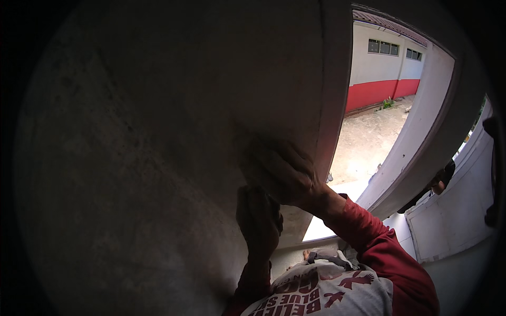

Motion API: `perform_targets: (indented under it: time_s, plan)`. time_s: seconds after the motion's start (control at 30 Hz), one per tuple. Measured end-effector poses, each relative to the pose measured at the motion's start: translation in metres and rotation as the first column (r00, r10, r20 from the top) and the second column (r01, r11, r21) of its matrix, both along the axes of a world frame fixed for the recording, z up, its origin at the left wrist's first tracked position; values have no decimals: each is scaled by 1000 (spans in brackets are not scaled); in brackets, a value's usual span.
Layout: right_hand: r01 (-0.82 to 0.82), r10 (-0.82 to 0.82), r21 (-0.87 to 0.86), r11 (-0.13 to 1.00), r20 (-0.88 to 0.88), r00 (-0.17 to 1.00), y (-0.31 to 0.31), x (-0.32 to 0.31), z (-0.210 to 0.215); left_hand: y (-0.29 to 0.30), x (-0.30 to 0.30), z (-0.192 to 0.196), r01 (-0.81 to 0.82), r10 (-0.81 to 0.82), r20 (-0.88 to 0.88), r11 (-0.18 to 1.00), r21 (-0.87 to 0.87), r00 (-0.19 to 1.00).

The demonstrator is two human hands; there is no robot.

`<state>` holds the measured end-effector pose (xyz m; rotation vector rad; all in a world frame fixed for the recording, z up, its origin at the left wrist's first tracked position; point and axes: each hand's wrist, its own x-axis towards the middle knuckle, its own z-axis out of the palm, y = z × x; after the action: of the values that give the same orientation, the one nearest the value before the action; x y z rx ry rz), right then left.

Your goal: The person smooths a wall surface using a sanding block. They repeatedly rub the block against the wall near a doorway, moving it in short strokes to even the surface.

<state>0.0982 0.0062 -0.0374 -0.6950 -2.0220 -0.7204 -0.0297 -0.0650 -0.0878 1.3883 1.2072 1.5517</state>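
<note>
Hand count: one left hand (257, 217), one right hand (282, 171), two total.
Also: two red sleeves (387, 247), one shirt (327, 292), two bird prints (357, 280) on it, one open doorway (429, 105), one building (363, 66) outside, two windows (383, 47) on it, one red band (373, 96), one green plant (388, 102).

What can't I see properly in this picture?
All in the head view:
- Anything the left hand might be holding: deep shadow and its own curled fingers hide it.
- Anything under the right hand: shadow and the hand itself hide it.
- What's behind the windows outside: they're too small and dark.
- The rest of the printed shirt: the picture's lower edge cuts it off.
</note>
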Motion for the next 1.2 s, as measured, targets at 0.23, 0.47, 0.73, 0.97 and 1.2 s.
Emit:
perform_targets:
  time_s: [0.23, 0.47, 0.73, 0.97, 1.2]
  plan:
    - [-34, 48, 128, 991, -113, 992, -4, -1, -7, -2, -3, 2, 9, -15, -77, 996, -87, 997]
    - [-51, 64, 171, 984, -72, 995, -5, -9, -3, -10, -9, 17, 112, -40, 189, 914, -389, 981]
    - [-76, 80, 66, 995, -54, 995, -4, -8, -5, -4, -9, -2, 56, -45, 118, 994, -93, 992]
    - [44, -38, 183, 982, -36, 999, -3, -18, -11, -3, -18, 3, -16, 21, -58, 997, 81, 998]
    - [-79, 95, 147, 986, -105, 990, -10, -18, -24, -15, -12, -10, 130, -16, 329, 936, -328, 944]
